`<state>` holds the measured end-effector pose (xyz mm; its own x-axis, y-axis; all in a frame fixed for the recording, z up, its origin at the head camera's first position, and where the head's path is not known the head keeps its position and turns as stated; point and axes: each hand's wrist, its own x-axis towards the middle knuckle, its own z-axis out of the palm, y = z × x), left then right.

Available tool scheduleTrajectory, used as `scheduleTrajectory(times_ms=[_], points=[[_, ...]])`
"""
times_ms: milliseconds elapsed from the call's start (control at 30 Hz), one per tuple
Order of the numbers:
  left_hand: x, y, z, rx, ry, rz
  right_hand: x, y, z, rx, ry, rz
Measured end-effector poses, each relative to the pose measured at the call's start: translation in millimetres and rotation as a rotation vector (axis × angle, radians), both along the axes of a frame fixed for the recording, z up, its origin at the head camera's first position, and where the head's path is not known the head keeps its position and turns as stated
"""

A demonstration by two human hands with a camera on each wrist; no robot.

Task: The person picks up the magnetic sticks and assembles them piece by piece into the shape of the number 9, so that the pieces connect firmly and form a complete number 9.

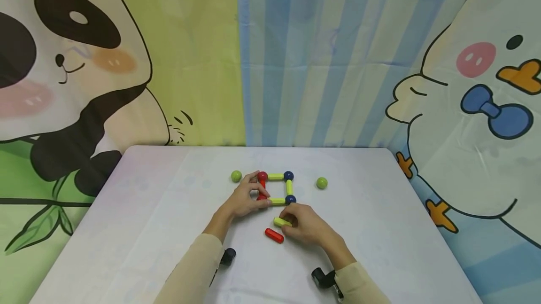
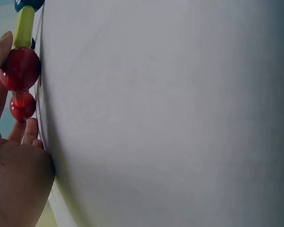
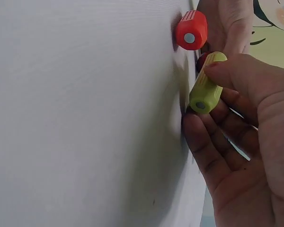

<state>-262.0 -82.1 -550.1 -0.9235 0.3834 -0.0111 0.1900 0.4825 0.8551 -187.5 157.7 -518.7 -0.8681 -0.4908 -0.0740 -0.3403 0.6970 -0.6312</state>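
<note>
A square of magnetic rods and balls lies on the table, with red balls (image 1: 262, 175) at its left corners and blue balls (image 1: 289, 175) at its right ones. Its left side is a red rod; the other sides are yellow-green rods (image 1: 289, 186). My left hand (image 1: 247, 198) holds the left side, thumb and index finger at the near red ball (image 2: 21, 70). My right hand (image 1: 307, 223) pinches a loose yellow-green rod (image 3: 208, 82) between thumb and fingers, close over the table. A loose red rod (image 1: 274, 235) lies just nearer than it.
One green ball (image 1: 236, 176) sits left of the square and another green ball (image 1: 322, 183) to its right. The white table (image 1: 380, 229) meets a printed cloth backdrop (image 1: 313, 59) at its far edge. Black wrist cameras (image 1: 323, 278) are strapped near both sleeves.
</note>
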Motion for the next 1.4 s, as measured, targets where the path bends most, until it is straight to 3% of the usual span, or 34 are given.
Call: scheduleTrajectory(times_ms=[333,533,700,1400], points=[[1.1,2.7,3.1,-0.01,-0.021,0.015,6.2,12,-1.7,-0.075,0.024,-0.081],[2.5,0.4,5.9,-0.039,-0.04,0.027,8.0,13,-1.9,-0.107,0.015,-0.203],[1.6,1.0,6.3,-0.025,-0.03,0.015,7.9,15,-2.3,-0.133,-0.021,-0.304],[-2.5,3.4,4.3,-0.057,-0.027,0.017,1.0,8,-9.2,-0.22,-0.179,-0.463]])
